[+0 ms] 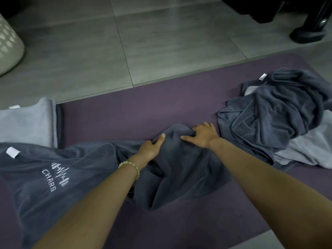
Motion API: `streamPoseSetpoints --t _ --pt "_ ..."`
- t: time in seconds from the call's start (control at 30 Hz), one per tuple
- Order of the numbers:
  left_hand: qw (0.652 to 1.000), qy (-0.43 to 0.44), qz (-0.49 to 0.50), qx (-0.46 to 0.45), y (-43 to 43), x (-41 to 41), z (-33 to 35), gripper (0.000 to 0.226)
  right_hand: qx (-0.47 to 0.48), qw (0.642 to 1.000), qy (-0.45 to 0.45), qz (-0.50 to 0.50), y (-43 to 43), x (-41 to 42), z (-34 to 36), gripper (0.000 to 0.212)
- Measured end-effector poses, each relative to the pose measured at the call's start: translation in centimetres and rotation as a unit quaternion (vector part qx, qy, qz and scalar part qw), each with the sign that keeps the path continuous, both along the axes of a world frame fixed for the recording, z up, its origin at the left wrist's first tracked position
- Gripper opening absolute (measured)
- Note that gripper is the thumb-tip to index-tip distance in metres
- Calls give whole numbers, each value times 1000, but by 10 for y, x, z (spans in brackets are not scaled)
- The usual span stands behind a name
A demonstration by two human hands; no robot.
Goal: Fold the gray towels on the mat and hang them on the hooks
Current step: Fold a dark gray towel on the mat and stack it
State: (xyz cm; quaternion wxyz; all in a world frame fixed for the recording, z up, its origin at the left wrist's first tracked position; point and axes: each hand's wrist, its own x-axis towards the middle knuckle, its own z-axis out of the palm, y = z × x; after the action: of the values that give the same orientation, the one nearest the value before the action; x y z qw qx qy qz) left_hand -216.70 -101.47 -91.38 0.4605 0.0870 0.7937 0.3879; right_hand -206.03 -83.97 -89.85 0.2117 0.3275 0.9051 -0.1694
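Note:
A dark gray towel (75,169) with white "CHARS" lettering lies rumpled across the purple mat (143,103). My left hand (150,148), with a bead bracelet at the wrist, grips a bunched fold of this towel near its far edge. My right hand (201,135) grips the same bunched edge just to the right, fingers dug into the cloth. A heap of crumpled gray towels (280,112), dark and light, sits on the mat at the right. A folded light gray towel (27,123) lies at the mat's left end. No hooks are in view.
Gray floor tiles (161,38) stretch beyond the mat. A pale perforated laundry basket (9,44) stands at the far left. A black stand base (309,33) and dark furniture sit at the top right.

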Motion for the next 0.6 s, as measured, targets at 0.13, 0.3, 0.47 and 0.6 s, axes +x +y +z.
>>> streamPoseSetpoints --t 0.13,0.3,0.47,0.6 --pt "990 -123 -50 52 2 -18 24 84 -283 933 188 -123 9 30 32 36" --pt "960 -212 -174 50 22 -41 72 87 -357 846 319 -233 40 93 85 40" --pt "972 -73 -110 197 107 -11 121 41 -391 817 294 -305 69 146 104 54" --pt "951 -5 -13 308 169 9 136 46 -334 796 295 -410 81 176 92 47"
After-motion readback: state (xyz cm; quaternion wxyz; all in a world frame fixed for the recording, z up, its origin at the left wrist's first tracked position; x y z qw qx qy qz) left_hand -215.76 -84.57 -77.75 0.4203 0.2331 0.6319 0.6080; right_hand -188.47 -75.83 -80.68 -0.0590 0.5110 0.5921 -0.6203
